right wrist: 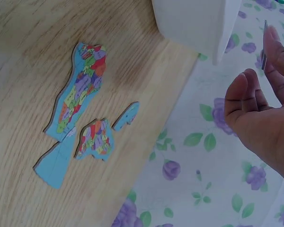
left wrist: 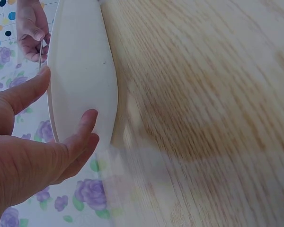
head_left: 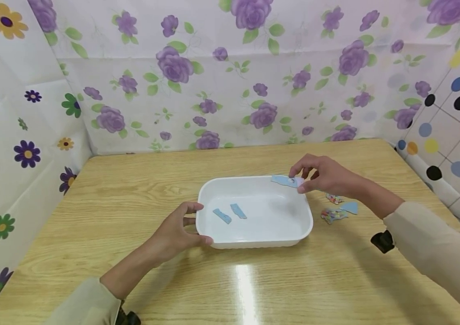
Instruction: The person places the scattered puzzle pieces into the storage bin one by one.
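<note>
A white plastic tray [head_left: 254, 237] stands on the table, with two narrow light-blue puzzle pieces lying inside it, one [head_left: 222, 215] left of the other [head_left: 238, 211]. My left hand [head_left: 177, 232] grips the tray's left end, its thumb at the near corner and its fingers along the side. Over the far right rim, my right hand [head_left: 323, 175] pinches a flat, light-blue puzzle piece [head_left: 283, 181] between thumb and fingers. That piece is seen edge-on in the right wrist view. Its right end is partly covered by the fingers.
Right of the tray lie a long multicoloured map piece [right wrist: 83, 85], a smaller multicoloured one [right wrist: 95, 139], a blue wedge-shaped piece [right wrist: 55, 163] and a small blue piece [right wrist: 126, 116]. A floral sheet [head_left: 213, 76] hangs behind the wooden table [head_left: 132, 189].
</note>
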The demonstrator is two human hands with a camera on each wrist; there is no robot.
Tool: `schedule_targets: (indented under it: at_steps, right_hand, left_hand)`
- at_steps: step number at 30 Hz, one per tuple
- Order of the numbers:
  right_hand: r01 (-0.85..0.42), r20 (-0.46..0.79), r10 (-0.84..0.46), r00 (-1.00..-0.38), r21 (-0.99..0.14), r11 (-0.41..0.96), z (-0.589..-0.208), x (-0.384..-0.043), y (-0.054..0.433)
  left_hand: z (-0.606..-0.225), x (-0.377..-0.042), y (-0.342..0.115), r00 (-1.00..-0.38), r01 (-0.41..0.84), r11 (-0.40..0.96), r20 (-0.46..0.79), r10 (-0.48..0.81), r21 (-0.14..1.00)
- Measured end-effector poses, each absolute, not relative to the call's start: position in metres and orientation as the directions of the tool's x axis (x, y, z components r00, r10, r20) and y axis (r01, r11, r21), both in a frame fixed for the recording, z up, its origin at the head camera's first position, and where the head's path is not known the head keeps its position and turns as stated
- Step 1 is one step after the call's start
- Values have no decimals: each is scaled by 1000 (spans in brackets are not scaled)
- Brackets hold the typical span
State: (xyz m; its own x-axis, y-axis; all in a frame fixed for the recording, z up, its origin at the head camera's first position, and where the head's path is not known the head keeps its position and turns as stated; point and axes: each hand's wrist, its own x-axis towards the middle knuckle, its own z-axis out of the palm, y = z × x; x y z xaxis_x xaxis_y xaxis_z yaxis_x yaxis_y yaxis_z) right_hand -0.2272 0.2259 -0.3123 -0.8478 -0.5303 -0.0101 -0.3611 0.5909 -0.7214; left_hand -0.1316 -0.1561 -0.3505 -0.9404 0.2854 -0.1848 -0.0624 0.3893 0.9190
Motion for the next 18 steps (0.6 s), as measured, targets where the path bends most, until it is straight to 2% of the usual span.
schedule_targets:
  at_steps: [6,10,18]
  right_hand:
    - [-385,-14,-555,-832,-706,594,-309,-232,214]
    - [-371,-58,-567,-822,-700,610,-306,-233,202]
    - [-252,-163,-450,-878,-642,724,-311,-228,169]
  left_hand:
    - [-351,-131,-156,-942,-67,390,-187,278,918]
    - [-351,-131,-156,-941,-53,386,-175,288,921]
    - [-348,-131,-155,-943,-51,388,-172,284,920]
